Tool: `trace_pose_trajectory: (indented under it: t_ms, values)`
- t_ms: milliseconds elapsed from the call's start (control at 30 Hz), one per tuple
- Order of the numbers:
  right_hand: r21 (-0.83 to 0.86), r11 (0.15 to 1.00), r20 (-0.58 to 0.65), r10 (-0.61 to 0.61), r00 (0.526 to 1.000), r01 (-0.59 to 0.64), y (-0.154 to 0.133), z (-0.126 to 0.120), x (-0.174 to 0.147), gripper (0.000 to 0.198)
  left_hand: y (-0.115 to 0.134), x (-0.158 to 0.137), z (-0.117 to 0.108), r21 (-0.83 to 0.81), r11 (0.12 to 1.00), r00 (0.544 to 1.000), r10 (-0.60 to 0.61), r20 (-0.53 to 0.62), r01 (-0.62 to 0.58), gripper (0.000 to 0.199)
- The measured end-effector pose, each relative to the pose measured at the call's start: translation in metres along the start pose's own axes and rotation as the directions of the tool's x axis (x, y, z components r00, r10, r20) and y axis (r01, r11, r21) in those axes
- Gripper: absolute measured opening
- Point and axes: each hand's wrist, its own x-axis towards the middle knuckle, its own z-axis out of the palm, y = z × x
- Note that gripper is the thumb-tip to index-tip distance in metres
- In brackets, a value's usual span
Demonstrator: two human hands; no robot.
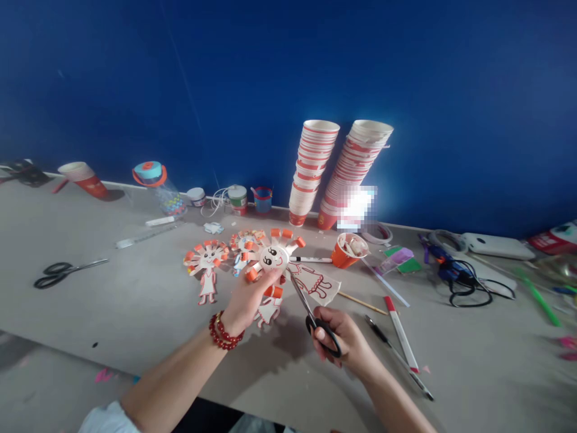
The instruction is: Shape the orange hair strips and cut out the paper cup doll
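My left hand (252, 297) grips a paper doll (274, 257) with a drawn face and a fringe of curled orange-and-white strips. The doll's dress and legs, outlined in red, lie on an untrimmed white piece (320, 285) that points right. Black-handled scissors (310, 310) are in my right hand (340, 340), with fingers through the loops. Their blades reach up to the paper near the doll's neck; whether they touch it I cannot tell. Another paper doll (208, 270), with its dress shape cut out, lies on the left, and more dolls lie partly hidden behind and below my left hand.
Two tall paper cup stacks (314, 174) lean near the blue wall. An orange cup of scraps (349, 249) stands right of the doll. A second pair of scissors (67, 272) lies far left; a red-capped marker (401, 334) and a black pen (378, 331) lie right.
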Motion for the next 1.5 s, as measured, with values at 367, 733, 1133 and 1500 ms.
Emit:
trace_pose_trajectory:
  t_ms: [367,733,1133,1500]
  values:
    - [-0.065,0.998,-0.038,0.005,0.999,-0.007,0.002,-0.001,0.001,0.053,-0.001,0.002,-0.001,-0.075,0.997,0.995,0.029,0.093,-0.022,0.010]
    - [-0.036,0.998,-0.122,0.053,0.991,-0.058,0.004,-0.001,0.003,0.056,0.000,0.004,-0.003,-0.045,0.999,0.993,0.011,0.115,-0.005,0.013]
    - [-0.278,0.960,-0.093,-0.060,0.994,0.032,0.026,-0.019,0.004,0.050,0.005,0.004,-0.007,0.063,0.997,0.984,0.023,0.178,-0.034,0.016]
    - [-0.387,0.917,-0.054,-0.123,0.991,0.093,0.007,-0.014,0.001,0.043,0.005,0.006,-0.008,0.119,0.991,0.986,0.036,0.162,-0.056,0.018]
